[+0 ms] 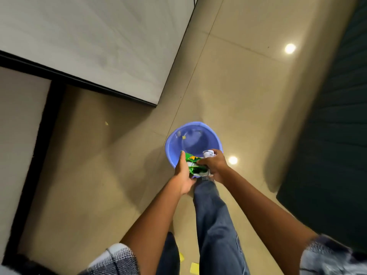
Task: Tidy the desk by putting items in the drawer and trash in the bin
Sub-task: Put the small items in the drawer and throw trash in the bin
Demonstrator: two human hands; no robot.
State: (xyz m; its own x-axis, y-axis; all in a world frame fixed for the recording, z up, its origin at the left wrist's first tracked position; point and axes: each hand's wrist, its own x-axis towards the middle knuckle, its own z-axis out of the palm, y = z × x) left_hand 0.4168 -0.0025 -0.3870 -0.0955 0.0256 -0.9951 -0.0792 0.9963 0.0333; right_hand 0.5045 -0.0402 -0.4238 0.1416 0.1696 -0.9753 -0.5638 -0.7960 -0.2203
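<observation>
Head view looks straight down at my two hands held together over the near rim of the blue bin [174, 143], which stands on the tiled floor [228, 96] just ahead of my jeans leg [212, 215]. My left hand [183, 175] has its grip curled along the left side of a crumpled green wrapper [193, 163], and my right hand [213, 165] pinches the wrapper's right side while also clutching a ball of white paper [208, 153] between its far fingers. Both grips are closed around trash, then, and the trash sits above the bin's near edge, not yet inside it.

The step in hand, as I judge it, is the drop. To do it well I would carry both hands a little farther over the bin's mouth, so the load hangs above the open middle and not above the rim. The wrapper is light and likely to flutter, so I would lower it close to the opening before letting go. I would loosen the left grip first, then spread the right fingers fully so the paper ball does not snag in the palm.

Yellow scraps [194, 267] lie on the floor near my feet; those look like trash still to be gathered. The desk [89, 46] stands off to the far left.
</observation>
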